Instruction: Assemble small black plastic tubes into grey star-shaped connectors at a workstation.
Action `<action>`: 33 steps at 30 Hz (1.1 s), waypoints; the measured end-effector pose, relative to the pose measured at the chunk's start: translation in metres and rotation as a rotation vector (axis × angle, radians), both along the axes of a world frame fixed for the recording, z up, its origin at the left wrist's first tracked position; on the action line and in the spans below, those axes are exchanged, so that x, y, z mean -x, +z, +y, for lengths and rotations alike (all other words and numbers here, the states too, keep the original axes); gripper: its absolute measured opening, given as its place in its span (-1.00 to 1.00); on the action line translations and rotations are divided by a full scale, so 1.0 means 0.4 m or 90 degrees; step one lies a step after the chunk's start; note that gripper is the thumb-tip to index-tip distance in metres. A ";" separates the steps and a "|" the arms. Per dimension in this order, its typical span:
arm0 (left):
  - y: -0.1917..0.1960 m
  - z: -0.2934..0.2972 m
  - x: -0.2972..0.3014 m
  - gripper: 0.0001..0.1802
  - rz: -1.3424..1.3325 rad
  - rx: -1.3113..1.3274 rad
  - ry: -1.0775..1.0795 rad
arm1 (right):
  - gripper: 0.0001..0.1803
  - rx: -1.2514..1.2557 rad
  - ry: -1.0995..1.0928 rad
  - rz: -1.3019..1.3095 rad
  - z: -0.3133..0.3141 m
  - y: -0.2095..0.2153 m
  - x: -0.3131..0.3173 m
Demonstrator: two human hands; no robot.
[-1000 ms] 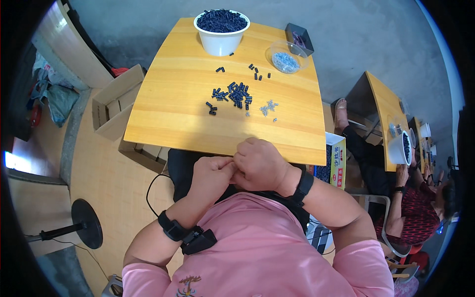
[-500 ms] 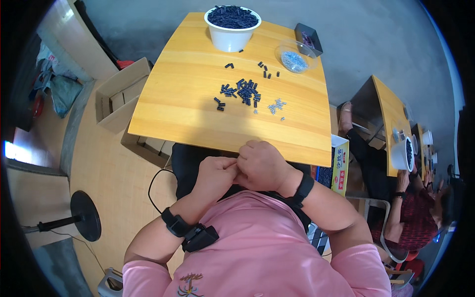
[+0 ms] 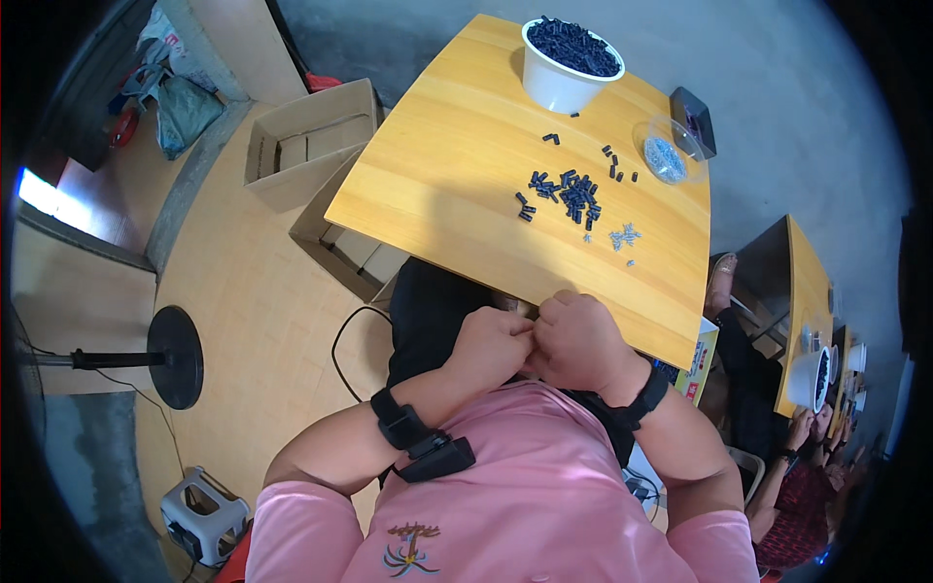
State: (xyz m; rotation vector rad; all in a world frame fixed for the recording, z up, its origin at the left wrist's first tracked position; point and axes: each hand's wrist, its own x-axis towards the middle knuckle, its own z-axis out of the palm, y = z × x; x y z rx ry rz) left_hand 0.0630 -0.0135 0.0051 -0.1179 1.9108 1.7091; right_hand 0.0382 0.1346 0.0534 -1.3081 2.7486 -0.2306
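At the table's near edge my left hand and my right hand meet, fingers curled and pinched together. Whatever they hold, if anything, is hidden between the fingers. Beyond them on the wooden table lies a loose pile of small black cylindrical pieces, with a few strays around it. A little cluster of small silvery pieces lies to the right of that pile. Farther back stand a white tub heaped with black pieces and a clear round dish of small silvery parts.
A small dark tray sits at the table's far right corner. Cardboard boxes stand on the floor to the left, near a round black stand base and a grey stool. Another person sits at a table on the right.
The view has swung, so the table and its contents appear farther right and slightly lower. My hands stay pinched together at the table edge.
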 end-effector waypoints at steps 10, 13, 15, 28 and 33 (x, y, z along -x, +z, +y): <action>-0.045 -0.165 -0.020 -0.75 -0.217 -0.293 0.308 | -0.82 0.134 -0.028 -0.020 -0.091 -0.051 0.023; -0.112 -0.268 -0.027 -0.78 -0.237 -0.375 0.523 | -0.83 0.109 -0.058 -0.055 -0.062 -0.047 0.039; -0.174 -0.343 -0.018 -0.78 -0.280 -0.393 0.581 | -0.85 0.099 -0.114 -0.081 -0.038 -0.058 0.045; -0.376 -0.634 0.186 -0.78 -0.158 -0.392 0.862 | -0.92 0.165 -0.124 -0.150 -0.026 -0.065 0.046; -0.288 -0.581 0.102 -0.80 -0.148 -0.461 0.819 | -0.94 0.166 -0.112 -0.095 -0.006 -0.091 0.047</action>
